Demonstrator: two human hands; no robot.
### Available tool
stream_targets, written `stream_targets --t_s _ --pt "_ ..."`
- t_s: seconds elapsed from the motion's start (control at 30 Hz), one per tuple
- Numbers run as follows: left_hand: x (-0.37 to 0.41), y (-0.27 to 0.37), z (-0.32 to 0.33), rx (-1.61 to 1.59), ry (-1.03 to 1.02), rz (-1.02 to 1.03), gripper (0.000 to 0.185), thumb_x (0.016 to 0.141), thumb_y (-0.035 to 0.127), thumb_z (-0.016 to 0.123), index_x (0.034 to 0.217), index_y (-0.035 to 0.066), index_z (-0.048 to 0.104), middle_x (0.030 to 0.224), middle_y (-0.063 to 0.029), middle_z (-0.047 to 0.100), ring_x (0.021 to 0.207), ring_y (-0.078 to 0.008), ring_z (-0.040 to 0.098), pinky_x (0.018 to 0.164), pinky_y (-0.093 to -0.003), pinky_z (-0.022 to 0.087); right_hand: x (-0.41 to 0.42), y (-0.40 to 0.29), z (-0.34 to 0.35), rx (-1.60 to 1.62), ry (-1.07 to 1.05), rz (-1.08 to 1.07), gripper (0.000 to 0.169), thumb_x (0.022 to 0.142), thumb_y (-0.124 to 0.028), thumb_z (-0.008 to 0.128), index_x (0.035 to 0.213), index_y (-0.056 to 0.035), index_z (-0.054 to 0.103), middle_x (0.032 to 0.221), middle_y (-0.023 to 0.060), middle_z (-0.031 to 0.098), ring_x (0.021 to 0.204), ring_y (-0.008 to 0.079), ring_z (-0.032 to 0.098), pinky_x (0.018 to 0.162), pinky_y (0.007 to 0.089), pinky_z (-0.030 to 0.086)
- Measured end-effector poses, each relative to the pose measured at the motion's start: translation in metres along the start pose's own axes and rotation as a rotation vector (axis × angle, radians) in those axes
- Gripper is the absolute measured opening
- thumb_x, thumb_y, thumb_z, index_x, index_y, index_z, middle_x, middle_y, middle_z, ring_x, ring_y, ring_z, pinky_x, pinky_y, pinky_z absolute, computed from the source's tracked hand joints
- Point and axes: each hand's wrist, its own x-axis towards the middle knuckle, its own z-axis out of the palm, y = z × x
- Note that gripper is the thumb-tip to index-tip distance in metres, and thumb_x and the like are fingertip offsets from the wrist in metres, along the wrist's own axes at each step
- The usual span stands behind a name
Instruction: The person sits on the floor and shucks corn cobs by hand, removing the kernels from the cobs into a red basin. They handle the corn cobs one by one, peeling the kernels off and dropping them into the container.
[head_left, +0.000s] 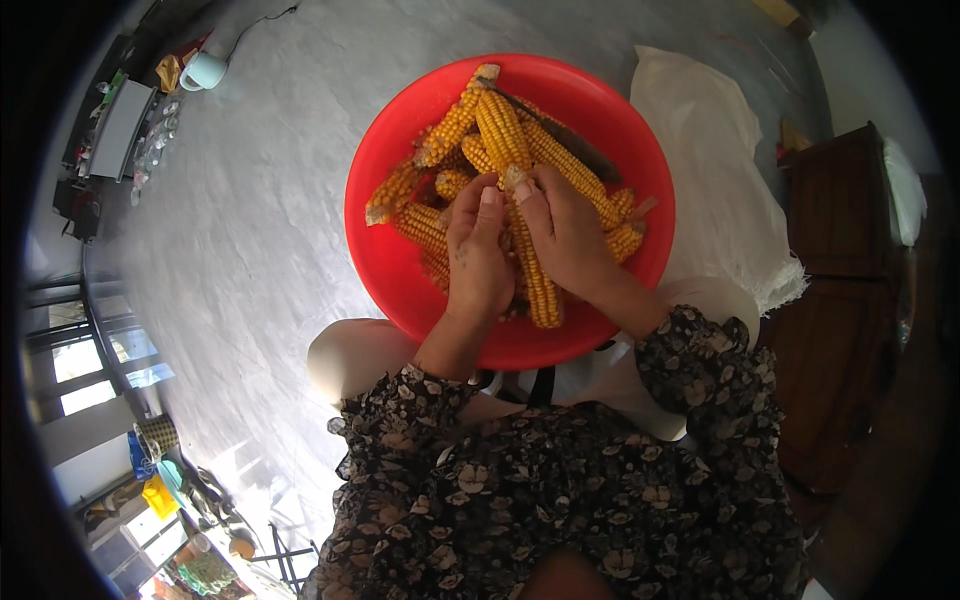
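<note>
A wide red plastic basin (409, 307) rests by my knees, with several dried yellow ears of corn (499, 127) piled in it. My right hand (564, 232) grips one ear of corn (538, 289) near its pale upper tip, thumb pressed on that end. The ear points down towards me, its kernels still in rows. Just left of it is my left hand (481, 251), fingers curled and thumb raised beside the forefinger; whether something is inside is hidden. A dark flat tool or strip (577, 142) lies across ears at the upper right. Loose kernels (514, 307) show below my hands.
A white woven sack (697, 150) lies on the grey floor (255, 187) right of the basin. Beyond it stands a dark wooden cabinet (832, 360). Far left are a light-blue pot (203, 71), several clear bottles (154, 146) and a yellow item (160, 496).
</note>
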Motion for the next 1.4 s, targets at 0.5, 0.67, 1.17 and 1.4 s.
stream_targets --t_s 0.5,0.67,1.17,1.4 --pt "-0.008 0.005 0.007 0.301 -0.077 0.166 0.026 0.092 0.006 0.051 0.117 0.000 0.050 0.104 -0.0060 0.058 0.093 -0.0106 0.055 0.079 -0.0235 0.045 0.005 0.010 -0.001 0.154 -0.066 0.019 0.027 0.099 -0.024 0.040 0.097 0.0007 0.049 0.080 0.0151 0.055 0.074 0.0256 0.057 0.068 0.0348 0.044" --pt "-0.005 0.005 0.001 0.444 -0.131 0.139 0.034 0.091 0.007 0.054 0.123 -0.002 0.046 0.110 -0.0088 0.056 0.100 -0.0143 0.052 0.086 -0.0262 0.044 0.008 0.011 -0.002 0.196 -0.022 0.043 0.027 0.096 -0.025 0.044 0.095 0.0005 0.053 0.083 0.0223 0.060 0.079 0.0388 0.060 0.069 0.0429 0.045" --pt "-0.015 -0.006 0.006 0.358 -0.278 -0.030 0.044 0.097 0.024 0.049 0.130 -0.003 0.039 0.111 -0.0079 0.056 0.097 -0.0124 0.053 0.085 -0.0255 0.043 0.018 -0.009 -0.018 0.371 0.121 0.067 0.033 0.097 -0.028 0.044 0.097 0.0022 0.057 0.083 0.0127 0.061 0.078 0.0211 0.058 0.073 0.0328 0.044" --pt "-0.017 -0.009 0.008 0.321 -0.197 0.001 0.036 0.100 0.028 0.041 0.119 -0.002 0.049 0.101 -0.0052 0.057 0.092 -0.0109 0.052 0.081 -0.0242 0.044 0.017 -0.013 -0.010 0.386 0.108 0.015 0.035 0.098 -0.030 0.043 0.092 0.0007 0.057 0.077 0.0092 0.057 0.072 0.0173 0.054 0.069 0.0305 0.044"
